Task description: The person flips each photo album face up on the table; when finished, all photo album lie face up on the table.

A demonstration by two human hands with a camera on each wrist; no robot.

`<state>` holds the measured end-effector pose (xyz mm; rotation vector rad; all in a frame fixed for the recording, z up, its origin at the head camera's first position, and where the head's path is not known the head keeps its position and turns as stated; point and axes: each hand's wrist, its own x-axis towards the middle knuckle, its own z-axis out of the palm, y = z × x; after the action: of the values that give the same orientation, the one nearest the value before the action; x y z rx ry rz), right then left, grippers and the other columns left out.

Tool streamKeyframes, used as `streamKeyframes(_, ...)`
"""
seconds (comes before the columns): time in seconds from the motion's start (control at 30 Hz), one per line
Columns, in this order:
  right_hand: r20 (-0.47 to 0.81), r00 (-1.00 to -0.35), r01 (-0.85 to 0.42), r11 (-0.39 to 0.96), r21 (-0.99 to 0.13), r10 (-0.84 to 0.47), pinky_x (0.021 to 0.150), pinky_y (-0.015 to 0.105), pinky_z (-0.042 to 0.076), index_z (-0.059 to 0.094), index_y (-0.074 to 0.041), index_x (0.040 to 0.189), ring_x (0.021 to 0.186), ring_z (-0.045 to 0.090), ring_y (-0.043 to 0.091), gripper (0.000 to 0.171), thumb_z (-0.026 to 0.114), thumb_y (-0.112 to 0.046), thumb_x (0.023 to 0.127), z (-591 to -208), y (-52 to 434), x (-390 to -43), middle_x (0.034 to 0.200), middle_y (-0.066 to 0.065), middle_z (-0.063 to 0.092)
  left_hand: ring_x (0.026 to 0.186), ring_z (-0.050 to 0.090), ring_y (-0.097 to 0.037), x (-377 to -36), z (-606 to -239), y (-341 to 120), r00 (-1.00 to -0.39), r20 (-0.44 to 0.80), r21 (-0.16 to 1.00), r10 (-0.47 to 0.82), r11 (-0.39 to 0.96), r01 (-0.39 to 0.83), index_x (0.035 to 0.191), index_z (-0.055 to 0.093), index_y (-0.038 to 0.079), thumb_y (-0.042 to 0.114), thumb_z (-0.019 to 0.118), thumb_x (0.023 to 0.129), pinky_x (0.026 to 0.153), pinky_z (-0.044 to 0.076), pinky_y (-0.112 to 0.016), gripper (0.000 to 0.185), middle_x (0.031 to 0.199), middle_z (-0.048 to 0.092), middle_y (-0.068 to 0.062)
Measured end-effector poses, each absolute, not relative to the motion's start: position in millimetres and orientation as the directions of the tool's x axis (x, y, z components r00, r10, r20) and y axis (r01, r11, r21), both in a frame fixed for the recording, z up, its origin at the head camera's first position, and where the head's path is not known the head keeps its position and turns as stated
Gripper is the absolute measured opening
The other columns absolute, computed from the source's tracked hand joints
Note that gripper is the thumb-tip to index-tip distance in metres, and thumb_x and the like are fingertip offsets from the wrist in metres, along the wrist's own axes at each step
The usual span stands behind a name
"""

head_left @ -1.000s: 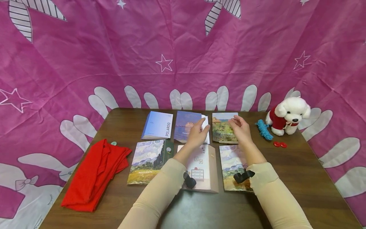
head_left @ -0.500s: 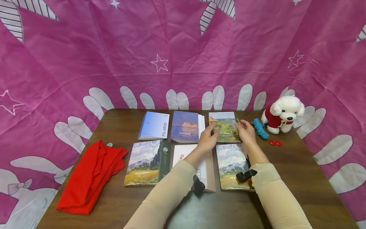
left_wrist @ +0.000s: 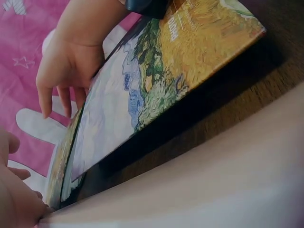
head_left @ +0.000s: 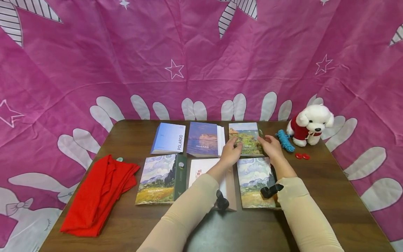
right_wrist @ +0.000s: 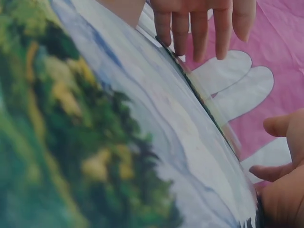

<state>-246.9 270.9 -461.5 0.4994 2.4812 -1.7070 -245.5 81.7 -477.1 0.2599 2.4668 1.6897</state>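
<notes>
At the back right of the table lies a photo album (head_left: 247, 134) with a seaside cottage cover. My left hand (head_left: 231, 153) is at its left edge, thumb and fingers spread over the cover's side. Opposite, my right hand (head_left: 273, 149) is at the album's right edge. In the right wrist view the left hand (right_wrist: 202, 23) has nearly straight fingers at the album's edge, and the right hand (right_wrist: 285, 173) has its fingers apart. Whether either presses the album is unclear. Below my right hand lies a wheat-field photo album (head_left: 253, 178), partly under the wrist camera.
Other albums lie in two rows: a blue Polaroid album (head_left: 168, 137), a purple seascape album (head_left: 203, 138), another wheat-field album (head_left: 157, 178) and a white album (head_left: 231, 189), partly hidden by my forearm. A red cloth (head_left: 97, 196), plush dog (head_left: 311, 124), blue yarn (head_left: 285, 140) and red buttons (head_left: 302, 156) lie around.
Both hands have moved from above the back row to the sides of the cottage album; the left went rightward and uncovered the seascape album. The view has shifted slightly.
</notes>
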Motion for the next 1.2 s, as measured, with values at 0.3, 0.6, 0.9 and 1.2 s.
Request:
streamKeyframes(0.3,-0.319,-0.927,0.361,0.232,-0.903,0.198,0.119,0.060,0.023,0.023,-0.005,0.160,0.151,0.018,0.040,0.069,0.047,-0.039,0.106,-461,277,-250,0.166,0.019,0.018,0.150,0.028,-0.029,-245,-476,85,-0.964,-0.115,0.930,0.241,0.367,-0.019,0.157,0.038,0.013,0.035,0.048,0.107,0.120,0.028,-0.047,0.056,0.164,0.031,-0.006)
streamKeyframes(0.6,-0.380,-0.905,0.409,0.143,-0.901,0.193,0.116,0.071,0.013,0.018,-0.013,0.163,0.154,0.003,0.038,0.064,0.035,-0.043,0.109,-452,284,-249,0.170,0.012,0.004,0.152,0.026,-0.027,-243,-471,93,-0.948,-0.160,0.944,0.276,0.323,-0.065,0.157,0.039,0.016,0.036,0.050,0.106,0.120,0.028,-0.047,0.056,0.166,0.028,-0.001)
streamKeyframes(0.9,-0.208,-0.911,0.224,0.004,-0.975,0.356,0.105,0.029,0.042,0.050,-0.005,0.149,0.126,0.047,0.019,0.044,0.048,-0.022,0.108,-450,278,-254,0.149,0.009,0.045,0.153,0.021,-0.027,-245,-472,99,-0.942,-0.153,0.954,0.298,0.292,-0.063,0.155,0.044,0.028,0.047,0.054,0.101,0.120,0.025,-0.054,0.058,0.167,0.024,0.004)
streamKeyframes(1.2,-0.201,-0.913,0.148,-0.171,-0.974,0.355,0.058,0.015,0.049,0.056,-0.004,0.142,0.069,0.059,0.002,0.044,0.060,-0.023,0.103,-434,266,-249,0.098,-0.006,0.062,0.151,0.026,-0.028,-246,-469,106,-0.924,-0.206,0.966,0.322,0.216,-0.140,0.156,0.040,0.033,0.069,0.041,0.098,0.120,0.021,-0.059,0.068,0.164,0.032,0.003)
